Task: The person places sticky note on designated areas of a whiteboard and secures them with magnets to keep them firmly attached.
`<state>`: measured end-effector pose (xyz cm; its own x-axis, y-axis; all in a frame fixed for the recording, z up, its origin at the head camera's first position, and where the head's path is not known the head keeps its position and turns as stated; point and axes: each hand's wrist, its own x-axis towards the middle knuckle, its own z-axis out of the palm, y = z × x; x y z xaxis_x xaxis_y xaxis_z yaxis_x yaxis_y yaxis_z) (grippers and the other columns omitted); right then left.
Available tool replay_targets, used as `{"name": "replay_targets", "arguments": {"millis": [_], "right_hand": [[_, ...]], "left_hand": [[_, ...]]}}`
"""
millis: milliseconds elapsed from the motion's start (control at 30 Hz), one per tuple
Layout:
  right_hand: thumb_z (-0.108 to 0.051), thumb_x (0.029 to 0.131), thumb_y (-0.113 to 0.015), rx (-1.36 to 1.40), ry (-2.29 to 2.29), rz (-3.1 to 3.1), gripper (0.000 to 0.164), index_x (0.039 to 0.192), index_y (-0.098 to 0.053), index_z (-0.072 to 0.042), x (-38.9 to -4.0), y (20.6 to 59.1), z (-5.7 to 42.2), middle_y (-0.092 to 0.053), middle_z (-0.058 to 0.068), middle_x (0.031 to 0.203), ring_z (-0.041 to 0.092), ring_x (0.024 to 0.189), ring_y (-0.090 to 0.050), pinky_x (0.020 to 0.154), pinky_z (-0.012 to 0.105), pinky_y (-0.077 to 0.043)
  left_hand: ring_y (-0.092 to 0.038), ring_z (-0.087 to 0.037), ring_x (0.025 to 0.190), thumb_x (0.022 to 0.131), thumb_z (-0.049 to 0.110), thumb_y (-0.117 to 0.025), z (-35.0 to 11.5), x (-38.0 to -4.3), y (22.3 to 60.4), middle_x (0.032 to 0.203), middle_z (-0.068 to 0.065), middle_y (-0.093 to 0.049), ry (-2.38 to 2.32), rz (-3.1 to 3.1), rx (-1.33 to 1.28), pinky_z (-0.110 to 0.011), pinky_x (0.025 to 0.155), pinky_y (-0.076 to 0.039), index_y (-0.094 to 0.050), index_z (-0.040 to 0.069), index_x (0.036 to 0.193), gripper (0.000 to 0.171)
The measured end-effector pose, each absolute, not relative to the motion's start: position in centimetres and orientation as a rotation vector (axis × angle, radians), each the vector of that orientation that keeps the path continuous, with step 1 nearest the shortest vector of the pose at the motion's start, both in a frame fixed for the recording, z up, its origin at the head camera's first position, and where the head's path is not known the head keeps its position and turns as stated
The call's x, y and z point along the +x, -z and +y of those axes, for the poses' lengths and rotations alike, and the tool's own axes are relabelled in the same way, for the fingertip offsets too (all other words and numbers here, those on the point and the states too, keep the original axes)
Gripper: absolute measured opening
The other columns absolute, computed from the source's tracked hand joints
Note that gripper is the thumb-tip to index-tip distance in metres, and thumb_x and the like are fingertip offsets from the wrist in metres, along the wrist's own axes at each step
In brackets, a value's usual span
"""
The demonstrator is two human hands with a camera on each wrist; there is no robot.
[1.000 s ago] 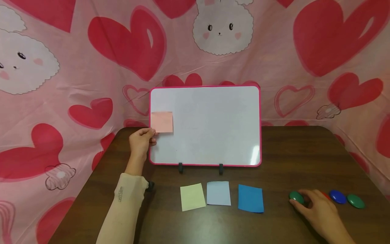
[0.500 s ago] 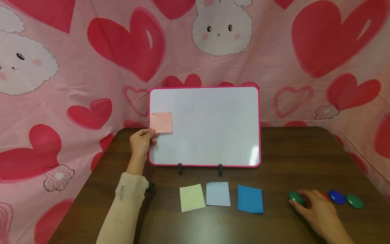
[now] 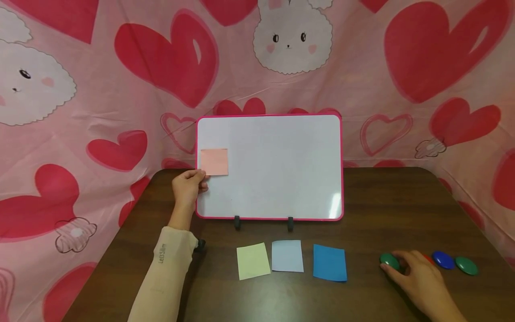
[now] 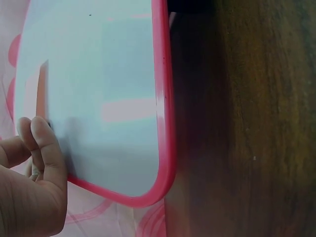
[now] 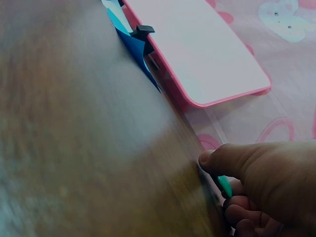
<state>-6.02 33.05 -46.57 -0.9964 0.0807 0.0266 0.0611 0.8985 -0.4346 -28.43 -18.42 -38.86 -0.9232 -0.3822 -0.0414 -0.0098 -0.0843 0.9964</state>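
Observation:
My left hand (image 3: 188, 185) pinches the lower left corner of a pink sticky note (image 3: 215, 161) against the left side of a whiteboard (image 3: 277, 170) with a pink frame. In the left wrist view the note (image 4: 41, 94) is seen nearly edge-on above the fingertips. At the right of the table my right hand (image 3: 420, 277) grips a round green magnet (image 3: 389, 260) between thumb and fingers. The right wrist view shows a sliver of that green magnet (image 5: 225, 185) behind the thumb. A red magnet (image 3: 428, 259) is mostly hidden behind the right hand.
Yellow (image 3: 253, 261), light blue (image 3: 287, 256) and blue (image 3: 330, 263) sticky notes lie in a row before the board. A blue magnet (image 3: 444, 260) and a second green magnet (image 3: 466, 265) lie right of my right hand. Black feet (image 3: 290, 224) hold up the board.
The pink note has shifted very slightly to the right on the board under my left hand. My right hand stays in place on the green magnet.

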Motion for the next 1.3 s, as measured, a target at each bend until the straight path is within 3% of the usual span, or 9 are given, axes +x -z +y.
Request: {"name": "replay_targets", "arguments": {"millis": [300, 533, 800, 1033, 1300], "right_hand": [[-0.036, 0.091, -0.077, -0.088, -0.671, -2.962, 0.054, 0.118, -0.063, 0.009, -5.8, 46.7, 33.0, -0.056, 0.005, 0.090, 0.018, 0.077, -0.051, 0.058, 0.026, -0.041], [-0.025, 0.083, -0.085, -0.049, -0.620, -2.817, 0.047, 0.112, -0.067, 0.006, -5.6, 46.5, 32.6, -0.058, 0.007, 0.090, 0.019, 0.074, -0.053, 0.057, 0.027, -0.042], [-0.027, 0.080, -0.087, -0.042, -0.611, -2.755, 0.047, 0.111, -0.068, 0.003, -5.4, 45.3, 31.7, -0.062, 0.013, 0.097, 0.031, 0.081, -0.061, 0.062, 0.043, -0.051], [-0.023, 0.078, -0.089, 0.046, -0.617, -2.673, 0.043, 0.109, -0.069, -0.001, -5.8, 44.1, 29.9, -0.060, 0.007, 0.096, 0.018, 0.076, -0.054, 0.056, 0.025, -0.045], [-0.026, 0.081, -0.087, 0.075, -0.600, -2.718, 0.045, 0.113, -0.069, -0.001, -6.6, 43.1, 28.2, -0.058, 0.006, 0.098, 0.017, 0.076, -0.052, 0.057, 0.024, -0.046]], "left_hand": [[-0.063, -0.011, 0.052, 0.093, 0.012, -0.075, -18.4, -28.7, 38.9, 0.079, -0.004, -0.073, 2.100, -1.936, 0.455, -0.028, 0.059, -0.059, -0.070, -0.006, 0.107, 0.024], [-0.064, -0.012, 0.054, 0.093, 0.016, -0.075, -18.5, -28.5, 38.8, 0.081, -0.005, -0.073, 2.089, -1.952, 0.491, -0.028, 0.061, -0.060, -0.071, -0.003, 0.108, 0.024], [-0.064, -0.011, 0.054, 0.093, 0.015, -0.075, -18.4, -28.5, 38.7, 0.082, -0.005, -0.073, 2.097, -1.937, 0.498, -0.028, 0.061, -0.060, -0.071, -0.004, 0.109, 0.025], [-0.064, -0.012, 0.054, 0.092, 0.015, -0.076, -18.5, -28.6, 38.8, 0.083, -0.006, -0.074, 2.118, -1.923, 0.498, -0.028, 0.061, -0.060, -0.071, -0.004, 0.110, 0.026], [-0.063, -0.011, 0.053, 0.093, 0.013, -0.075, -18.5, -28.5, 38.8, 0.079, -0.004, -0.073, 2.132, -1.913, 0.493, -0.028, 0.060, -0.059, -0.071, -0.005, 0.107, 0.024]]}}
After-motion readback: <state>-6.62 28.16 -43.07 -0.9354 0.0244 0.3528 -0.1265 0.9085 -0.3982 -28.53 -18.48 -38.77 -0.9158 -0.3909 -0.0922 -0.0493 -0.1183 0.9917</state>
